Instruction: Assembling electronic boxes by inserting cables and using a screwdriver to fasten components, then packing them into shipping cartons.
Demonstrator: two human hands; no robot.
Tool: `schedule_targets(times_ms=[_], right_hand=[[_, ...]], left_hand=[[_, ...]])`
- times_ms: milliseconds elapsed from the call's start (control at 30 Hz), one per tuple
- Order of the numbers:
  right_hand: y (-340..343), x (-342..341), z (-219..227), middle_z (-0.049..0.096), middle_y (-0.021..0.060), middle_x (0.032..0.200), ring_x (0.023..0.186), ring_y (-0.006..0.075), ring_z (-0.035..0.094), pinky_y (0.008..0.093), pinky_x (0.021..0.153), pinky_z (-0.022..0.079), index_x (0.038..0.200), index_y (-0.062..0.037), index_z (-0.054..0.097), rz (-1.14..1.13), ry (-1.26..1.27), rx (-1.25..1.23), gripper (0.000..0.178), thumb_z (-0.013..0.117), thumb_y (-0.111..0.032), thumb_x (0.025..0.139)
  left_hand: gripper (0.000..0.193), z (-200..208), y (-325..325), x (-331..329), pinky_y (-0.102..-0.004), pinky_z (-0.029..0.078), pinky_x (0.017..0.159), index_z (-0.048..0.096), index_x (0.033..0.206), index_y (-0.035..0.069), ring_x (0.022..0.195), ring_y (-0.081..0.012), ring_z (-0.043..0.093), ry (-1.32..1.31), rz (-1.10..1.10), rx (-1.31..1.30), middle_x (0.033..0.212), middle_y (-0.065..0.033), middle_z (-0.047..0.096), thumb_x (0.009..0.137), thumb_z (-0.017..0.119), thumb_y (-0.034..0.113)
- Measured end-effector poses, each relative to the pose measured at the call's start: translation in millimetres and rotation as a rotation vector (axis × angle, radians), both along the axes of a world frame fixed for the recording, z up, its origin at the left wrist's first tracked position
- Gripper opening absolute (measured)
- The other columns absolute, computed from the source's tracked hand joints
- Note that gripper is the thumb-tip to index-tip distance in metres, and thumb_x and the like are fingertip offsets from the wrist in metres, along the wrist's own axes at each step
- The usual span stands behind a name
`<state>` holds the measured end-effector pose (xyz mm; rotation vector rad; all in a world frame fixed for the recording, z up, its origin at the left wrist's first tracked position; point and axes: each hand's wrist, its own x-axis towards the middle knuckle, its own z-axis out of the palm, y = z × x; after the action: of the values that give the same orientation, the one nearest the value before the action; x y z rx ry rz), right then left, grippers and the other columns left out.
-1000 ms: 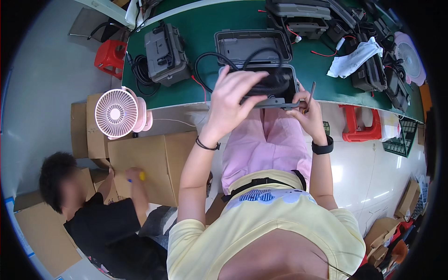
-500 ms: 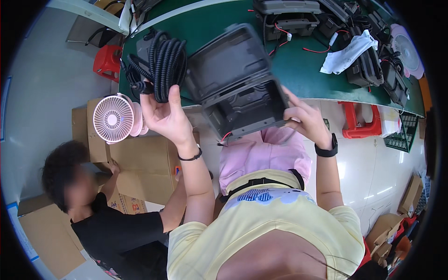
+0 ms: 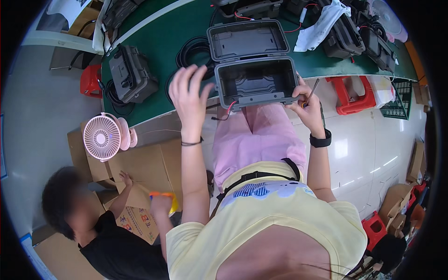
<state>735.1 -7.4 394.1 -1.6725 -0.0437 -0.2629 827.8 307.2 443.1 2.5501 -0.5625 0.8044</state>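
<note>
An open dark grey plastic case (image 3: 256,100) stands at the table's front edge before me, its lid (image 3: 248,41) tilted back and its inside bare. A short red and black wire (image 3: 230,108) hangs from its near left corner. My right hand (image 3: 307,105) is at the case's right front corner, fingers closed round a screwdriver (image 3: 313,89) whose thin shaft points up. To the left of the case my left hand (image 3: 190,95) is raised with fingers apart, holding nothing. Behind it a coiled black cable (image 3: 186,51) lies on the table, partly hidden by the hand.
A closed grey case (image 3: 133,74) with cable sits left on the green table (image 3: 161,35). More cases (image 3: 343,37), wires and a white bag (image 3: 322,25) crowd the right. A pink fan (image 3: 101,137) stands left; beside me a co-worker (image 3: 116,238) handles a cardboard box (image 3: 149,163).
My left hand has let go of the coiled cable, which now lies on the table. The tilted case has been levelled at the table edge. My view has shifted, and the co-worker's hand holds something orange and yellow.
</note>
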Motion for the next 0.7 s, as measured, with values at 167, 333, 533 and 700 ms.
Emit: schedule_targets(times_ms=[167,333,533,700], right_hand=[[1,6,5,0.043,0.0209,0.154,0.079,0.0014,0.064,0.0178,0.058,0.037,0.097,-0.0078,0.057,0.025,-0.001,0.017,0.036,0.080,0.006,0.071],[5,6,1,0.043,0.0195,0.155,0.079,0.0012,0.064,0.0178,0.058,0.037,0.098,-0.0079,0.058,0.021,-0.016,0.057,0.037,0.080,0.005,0.072],[5,7,4,0.044,0.0183,0.154,0.076,0.0005,0.061,0.0176,0.057,0.037,0.095,-0.0077,0.059,0.015,-0.018,0.013,0.036,0.082,0.003,0.070],[4,5,14,0.046,0.0169,0.153,0.074,0.0009,0.061,0.0176,0.056,0.037,0.091,-0.0073,0.060,0.015,-0.001,-0.051,0.033,0.082,0.003,0.068]], left_hand=[[0.046,-19,4,-50,-0.0407,0.047,0.087,0.064,0.112,0.016,0.099,-0.0255,0.064,0.068,-0.329,0.014,0.111,-0.0034,0.064,0.070,0.082,0.016],[0.049,-19,-9,-70,-0.0352,0.050,0.068,0.068,0.104,0.016,0.084,-0.0245,0.065,-0.090,-0.518,0.010,0.095,-0.0051,0.063,0.060,0.089,0.020],[0.038,19,-54,-65,-0.0358,0.046,0.066,0.071,0.110,0.018,0.083,-0.0265,0.054,-0.056,-0.312,-0.209,0.096,-0.0075,0.049,0.074,0.082,0.017],[0.043,52,-77,-38,-0.0375,0.049,0.076,0.069,0.120,0.015,0.092,-0.0290,0.053,0.145,-0.115,0.071,0.101,-0.0104,0.049,0.081,0.063,-0.001]])
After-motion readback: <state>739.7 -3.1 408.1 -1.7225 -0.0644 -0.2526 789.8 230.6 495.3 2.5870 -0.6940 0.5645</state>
